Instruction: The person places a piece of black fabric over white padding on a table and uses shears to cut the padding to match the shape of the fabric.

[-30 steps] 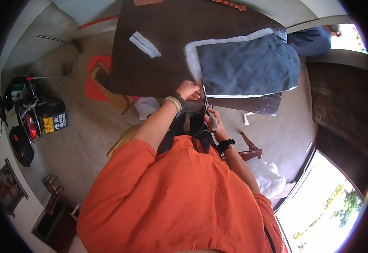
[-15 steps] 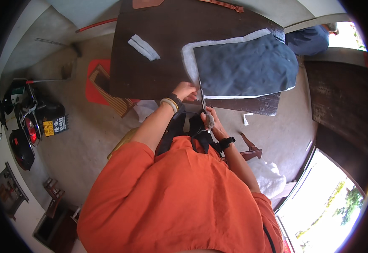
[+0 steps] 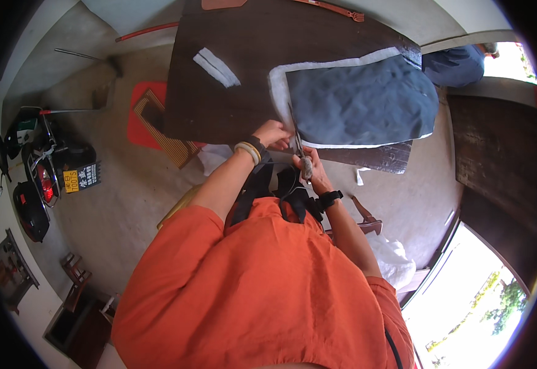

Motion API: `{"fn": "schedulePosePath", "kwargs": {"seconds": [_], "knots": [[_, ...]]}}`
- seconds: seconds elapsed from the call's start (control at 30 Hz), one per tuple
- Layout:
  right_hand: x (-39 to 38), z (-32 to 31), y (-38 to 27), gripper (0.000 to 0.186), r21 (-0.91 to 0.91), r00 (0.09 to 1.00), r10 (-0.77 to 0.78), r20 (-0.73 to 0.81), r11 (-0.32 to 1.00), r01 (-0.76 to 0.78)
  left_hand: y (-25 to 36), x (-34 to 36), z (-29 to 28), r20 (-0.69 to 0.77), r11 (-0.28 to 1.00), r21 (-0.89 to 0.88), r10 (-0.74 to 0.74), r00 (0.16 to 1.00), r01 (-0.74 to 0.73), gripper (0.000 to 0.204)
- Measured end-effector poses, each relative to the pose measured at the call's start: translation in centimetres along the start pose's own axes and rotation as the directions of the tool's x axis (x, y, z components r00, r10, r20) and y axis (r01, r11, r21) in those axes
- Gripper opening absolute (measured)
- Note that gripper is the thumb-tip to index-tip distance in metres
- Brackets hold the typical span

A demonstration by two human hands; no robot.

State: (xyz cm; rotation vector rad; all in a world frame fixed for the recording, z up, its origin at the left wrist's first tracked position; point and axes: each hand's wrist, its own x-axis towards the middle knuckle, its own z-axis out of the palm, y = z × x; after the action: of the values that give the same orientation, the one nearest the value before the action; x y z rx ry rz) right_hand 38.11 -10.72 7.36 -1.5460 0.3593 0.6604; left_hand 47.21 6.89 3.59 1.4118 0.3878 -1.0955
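Observation:
A dark blue-grey cloth piece point(image 3: 364, 101) lies over white padding point(image 3: 279, 86), which shows as a margin along its left and far sides and a thin line at the near edge. My right hand point(image 3: 315, 172) is closed on scissors point(image 3: 299, 138) with wrapped-looking handles, the blades pointing away from me along the cloth's left edge. Just left of the blades, my left hand point(image 3: 273, 134) pinches the near end of the padding margin. A cut white strip point(image 3: 217, 67) rests farther left on the dark table point(image 3: 231, 111).
Below the table's left side are a red stool point(image 3: 142, 136) and a ridged board point(image 3: 164, 132). A motorbike point(image 3: 47, 172) stands at the left. White material point(image 3: 394, 261) lies by a wooden chair point(image 3: 367, 224) at right. Another person point(image 3: 456, 64) is at far right.
The scissors and my right hand have moved slightly away from me along the cloth's left edge. My left hand keeps its pinch beside the blades. The whole view has shifted a little.

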Motion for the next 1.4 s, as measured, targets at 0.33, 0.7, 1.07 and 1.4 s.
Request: {"fn": "schedulePosePath", "kwargs": {"seconds": [0.33, 0.7, 1.07, 1.4], "knots": [[-0.5, 0.1, -1.8, 0.058, 0.044, 0.994, 0.106, 0.002, 0.993, -0.106, 2.9, -1.5, -0.9, -0.178, 0.995, -0.090, 0.028, 0.984, -0.045, 0.049], [-0.5, 0.7, -2.6, 0.066, 0.041, 0.990, 0.055, 0.133, 0.997, -0.061, 1.5, 0.9, -2.5, -0.173, 0.990, -0.113, 0.062, 0.983, -0.082, 0.022], [2.1, 1.6, -3.5, 0.058, -0.024, 0.990, 0.136, 0.038, 0.990, -0.135, 0.1, 1.0, -2.8, -0.153, 0.991, -0.122, 0.032, 0.988, -0.051, 0.023], [3.0, 1.8, -5.5, 0.064, 0.102, 0.973, 0.109, 0.203, 0.986, -0.131, 0.0, 0.3, -3.5, -0.172, 0.988, -0.150, 0.003, 0.985, -0.029, 0.022]]}}
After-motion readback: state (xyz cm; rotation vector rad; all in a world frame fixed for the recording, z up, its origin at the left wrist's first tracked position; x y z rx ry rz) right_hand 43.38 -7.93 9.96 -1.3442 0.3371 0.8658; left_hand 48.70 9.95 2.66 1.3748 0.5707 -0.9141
